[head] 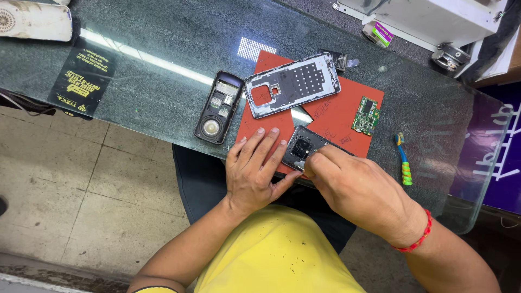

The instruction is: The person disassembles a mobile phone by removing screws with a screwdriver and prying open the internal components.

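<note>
On the red mat's near edge, the left hand lies flat steadying a dark phone back that the right hand pinches, its fingertips hiding the contact; beyond lie a green circuit board, a grey phone frame and an opened small handset.
</note>
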